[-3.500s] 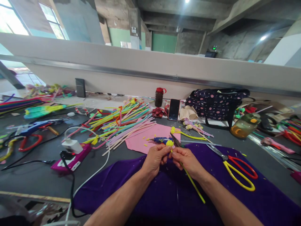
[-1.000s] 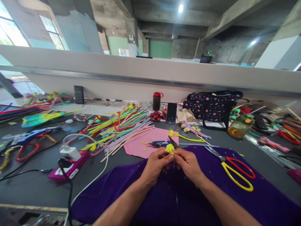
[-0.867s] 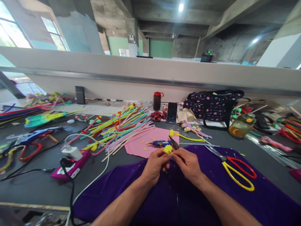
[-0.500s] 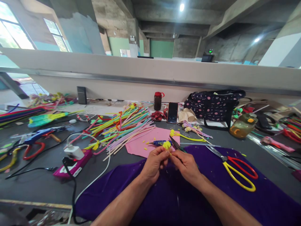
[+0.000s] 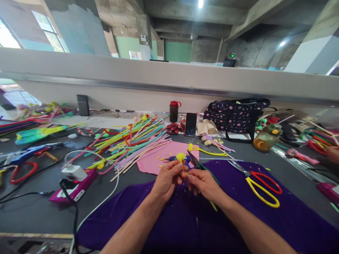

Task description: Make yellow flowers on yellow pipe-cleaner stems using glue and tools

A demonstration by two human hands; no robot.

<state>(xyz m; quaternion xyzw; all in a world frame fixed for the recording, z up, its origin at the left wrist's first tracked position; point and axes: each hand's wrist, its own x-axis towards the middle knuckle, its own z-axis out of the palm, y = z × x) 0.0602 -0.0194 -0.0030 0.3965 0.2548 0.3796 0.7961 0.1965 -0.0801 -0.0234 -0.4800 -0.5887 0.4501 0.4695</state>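
A small fluffy yellow pipe-cleaner flower [image 5: 181, 157] stands upright between the closed fingertips of my left hand [image 5: 168, 178]. Just below and to the right, my right hand [image 5: 203, 183] pinches the thin yellow stem; a yellow end [image 5: 213, 206] shows beneath that hand. Black-jawed pliers [image 5: 194, 159] with dark green handles lie right behind my right hand, partly covered by it. Beyond the flower, a blue tool [image 5: 171, 159] with a pointed tip rests on a pink sheet [image 5: 148, 164]. Both hands are over a dark purple cloth [image 5: 127, 211].
Scissors [image 5: 261, 187] with red and yellow handles lie to the right. Pipe cleaners [image 5: 132, 144] are heaped behind left. A power strip [image 5: 84, 185] with cables sits left. A bottle [image 5: 267, 137], phone [image 5: 190, 124] and bag [image 5: 235, 118] stand behind. Another person's hand [image 5: 333, 154] shows at the right edge.
The view has turned slightly right. My right hand has drawn a little away from the flower, and a yellow stem end now shows below it. Another person's hand has appeared at the right edge.
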